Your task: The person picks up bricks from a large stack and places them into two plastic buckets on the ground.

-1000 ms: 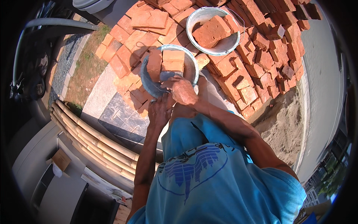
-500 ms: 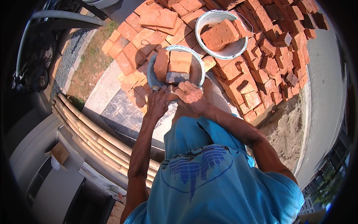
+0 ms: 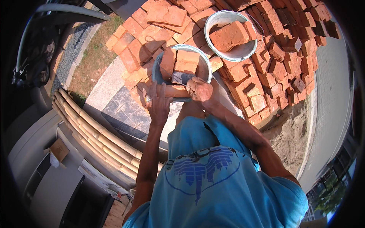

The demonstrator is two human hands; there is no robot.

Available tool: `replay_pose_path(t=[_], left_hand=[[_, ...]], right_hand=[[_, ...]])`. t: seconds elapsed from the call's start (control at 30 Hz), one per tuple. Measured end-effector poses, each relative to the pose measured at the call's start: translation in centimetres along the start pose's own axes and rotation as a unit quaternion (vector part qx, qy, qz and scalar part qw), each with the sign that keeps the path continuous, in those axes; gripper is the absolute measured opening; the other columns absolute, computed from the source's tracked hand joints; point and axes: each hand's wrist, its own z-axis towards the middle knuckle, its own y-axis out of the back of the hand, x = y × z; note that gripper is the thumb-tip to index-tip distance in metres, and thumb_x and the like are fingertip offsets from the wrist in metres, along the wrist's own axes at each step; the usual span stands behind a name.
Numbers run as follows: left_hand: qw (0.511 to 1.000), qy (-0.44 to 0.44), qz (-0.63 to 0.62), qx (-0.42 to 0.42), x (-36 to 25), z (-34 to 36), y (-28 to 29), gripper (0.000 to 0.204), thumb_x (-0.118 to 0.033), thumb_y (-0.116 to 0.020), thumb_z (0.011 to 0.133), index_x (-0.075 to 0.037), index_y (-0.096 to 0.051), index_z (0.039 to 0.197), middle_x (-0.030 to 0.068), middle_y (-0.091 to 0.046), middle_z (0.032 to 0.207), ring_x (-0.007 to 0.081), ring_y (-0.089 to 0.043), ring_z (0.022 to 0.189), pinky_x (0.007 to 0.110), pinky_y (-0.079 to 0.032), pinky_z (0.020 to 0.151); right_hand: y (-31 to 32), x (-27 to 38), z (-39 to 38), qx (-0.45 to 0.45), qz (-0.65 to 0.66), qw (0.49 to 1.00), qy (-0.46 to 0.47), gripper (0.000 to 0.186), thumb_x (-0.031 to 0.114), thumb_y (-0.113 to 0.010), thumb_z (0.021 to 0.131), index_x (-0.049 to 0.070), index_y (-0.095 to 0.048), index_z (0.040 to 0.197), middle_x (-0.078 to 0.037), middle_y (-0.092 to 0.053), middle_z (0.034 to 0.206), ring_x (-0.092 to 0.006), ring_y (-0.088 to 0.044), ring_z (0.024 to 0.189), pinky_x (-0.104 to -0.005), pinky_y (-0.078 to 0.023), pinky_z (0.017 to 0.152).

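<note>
A pale metal bucket (image 3: 207,68) stands on the brick pile, holding red bricks (image 3: 185,60) and a grey block (image 3: 178,77). Across its near rim, a horizontal red brick (image 3: 176,91) lies between my hands. My left hand (image 3: 155,99) has that brick's left end, fingers pointing forward over it and the rim. My right hand (image 3: 201,91) grips the right end with curled fingers, just beside the grey block. A second bucket (image 3: 211,43), farther back to the right, contains bricks.
Red bricks (image 3: 277,68) are piled around both buckets, forward and right. Bamboo poles (image 3: 99,136) run along the lower left beside paving (image 3: 119,110). Sand (image 3: 285,136) and a pale pavement (image 3: 329,95) lie at the right; grass (image 3: 95,57) borders the upper left.
The scene has shifted rightward in view. My hands have spread apart, left hand leftward, showing the brick between them at the near rim; my right hand's fingers have curled round its end.
</note>
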Motion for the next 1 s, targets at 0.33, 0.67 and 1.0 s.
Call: replay_pose_path(t=[0.33, 0.67, 1.0], left_hand=[[0.882, 0.203, -0.424, -0.031, 4.9, -1.2, -2.5, 0.046, -0.019, -0.076, 0.083, 0.003, -0.056, 0.119, 0.0122, -0.063, 0.107, 0.0196, -0.061, 0.100, 0.032, -0.050, 0.086], [0.916, 0.171, -0.363, 0.001, 2.6, 3.1, -0.7, 0.059, -0.019, -0.078, 0.079, 0.008, -0.054, 0.126, 0.0201, -0.061, 0.115, 0.0270, -0.060, 0.103, 0.039, -0.048, 0.090], [0.846, 0.243, -0.472, 0.035, 4.5, 3.3, 0.0, 0.060, -0.014, -0.077, 0.076, 0.006, -0.056, 0.128, 0.0121, -0.063, 0.101, 0.0176, -0.061, 0.092, 0.031, -0.050, 0.080]], right_hand=[[0.4, 1.0, 0.6, 0.126, 0.344, 0.928, -0.070, 0.020, 0.007, -0.058, 0.083, 0.001, -0.062, 0.102, -0.012, -0.065, 0.091, -0.0282, -0.062, 0.083, -0.0351, -0.049, 0.077], [0.6, 2.5, -0.5, 0.114, 0.240, 0.964, -0.023, 0.017, 0.010, -0.065, 0.083, 0.006, -0.061, 0.099, -0.009, -0.064, 0.077, -0.0266, -0.065, 0.074, -0.0383, -0.048, 0.068], [-0.4, 4.0, 0.3, 0.114, 0.264, 0.956, -0.060, 0.012, 0.012, -0.059, 0.087, 0.005, -0.062, 0.096, -0.011, -0.066, 0.087, -0.0294, -0.066, 0.082, -0.0369, -0.051, 0.071]])
